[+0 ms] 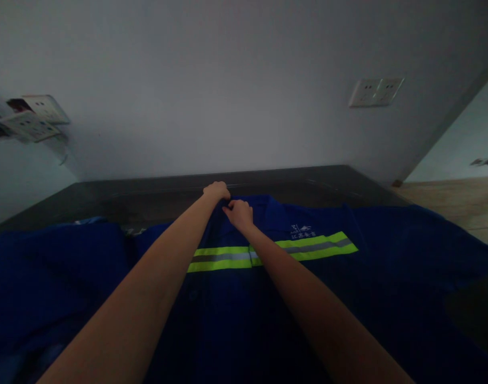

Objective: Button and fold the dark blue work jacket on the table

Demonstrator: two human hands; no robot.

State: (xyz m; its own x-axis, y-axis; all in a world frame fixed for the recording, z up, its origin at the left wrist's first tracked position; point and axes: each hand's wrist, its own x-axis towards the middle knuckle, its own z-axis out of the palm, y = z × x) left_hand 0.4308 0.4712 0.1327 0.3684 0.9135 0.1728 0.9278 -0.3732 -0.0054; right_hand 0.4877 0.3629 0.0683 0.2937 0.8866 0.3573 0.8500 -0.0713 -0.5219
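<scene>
Head view: blue work shirt (348, 277) spread flat, front up, over a dark table (148, 194), filling the near half of the picture and hanging past the near edge. Across the chest, a yellow-and-grey reflective stripe (316, 245), with a small white printed logo (303, 231) just above it on the right-hand side. Both bare forearms stretched out over the shirt toward its far end, at the collar (268, 205).

Left hand (216, 190) curled, knuckles up, fingers pressed together and closed on the fabric at the collar's far edge. Right hand (239, 212) just beside it, touching or nearly touching, fingers drawn together and pinching the cloth at the neck opening; whether a button lies between the fingertips cannot be told, too dim and small.

More blue cloth (47, 277) bunched at the left, on the same table. Behind the table, a plain pale wall with a double white socket plate (375, 92) upper right. At the far left, white socket plates (31, 120) mounted on the side wall. At the right edge, a strip of wooden floor (460, 205).
</scene>
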